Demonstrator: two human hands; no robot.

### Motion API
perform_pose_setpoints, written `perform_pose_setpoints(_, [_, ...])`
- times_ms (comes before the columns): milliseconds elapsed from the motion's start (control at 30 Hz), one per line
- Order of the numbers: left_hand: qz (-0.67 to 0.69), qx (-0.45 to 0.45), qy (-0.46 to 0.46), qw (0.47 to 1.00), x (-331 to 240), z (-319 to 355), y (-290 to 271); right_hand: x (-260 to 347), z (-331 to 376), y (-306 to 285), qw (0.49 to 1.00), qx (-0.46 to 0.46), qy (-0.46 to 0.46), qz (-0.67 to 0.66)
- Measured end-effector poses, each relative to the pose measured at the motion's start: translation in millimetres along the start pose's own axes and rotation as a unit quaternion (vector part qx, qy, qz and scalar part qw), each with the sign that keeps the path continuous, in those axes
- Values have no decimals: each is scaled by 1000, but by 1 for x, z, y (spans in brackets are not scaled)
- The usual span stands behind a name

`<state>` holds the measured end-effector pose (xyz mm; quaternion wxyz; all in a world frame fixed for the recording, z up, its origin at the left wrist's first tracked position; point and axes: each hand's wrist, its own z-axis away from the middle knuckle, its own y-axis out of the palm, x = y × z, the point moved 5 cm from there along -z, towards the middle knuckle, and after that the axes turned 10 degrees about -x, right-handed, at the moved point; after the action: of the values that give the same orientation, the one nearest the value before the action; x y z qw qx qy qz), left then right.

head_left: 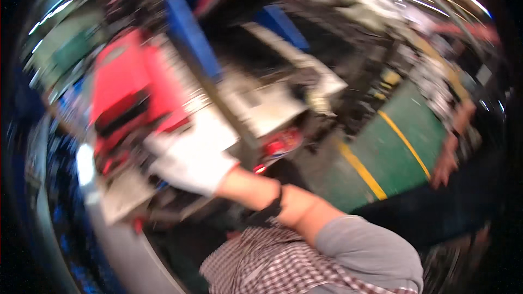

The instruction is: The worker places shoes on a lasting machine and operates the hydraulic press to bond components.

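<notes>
My right hand (190, 160), in a white glove, reaches up and left from a grey sleeve, with a dark band on the wrist. It is beside the lower end of a red machine housing (122, 84), over a pale metal surface. Motion smears the glove. Its fingertips merge with dark parts under the housing, so whether they touch or hold anything cannot be made out. My left hand is not in view.
Blue upright plates (193, 35) stand beyond the machine. A red container (280, 142) sits near the bench edge. Yellow lines cross the green floor (406, 114) at right. Another person's bare hand (445, 169) hangs at the far right. A grey rail (128, 256) runs along the lower left.
</notes>
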<state>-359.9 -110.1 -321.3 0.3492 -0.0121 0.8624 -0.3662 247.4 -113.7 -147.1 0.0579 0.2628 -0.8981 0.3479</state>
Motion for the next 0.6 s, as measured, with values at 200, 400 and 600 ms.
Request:
perform_pose_setpoints(200, [1, 91, 57, 994, -118, -2, 93, -9, 7, 17, 988, 75, 132, -30])
perform_pose_setpoints(400, [123, 50, 19, 991, -95, 18, -22, -11, 6, 14, 990, 76, 104, -54])
perform_pose_setpoints(600, [501, 240, 1, 831, -206, 136, -118, 13, 12, -38, 964, -75, -13, -257])
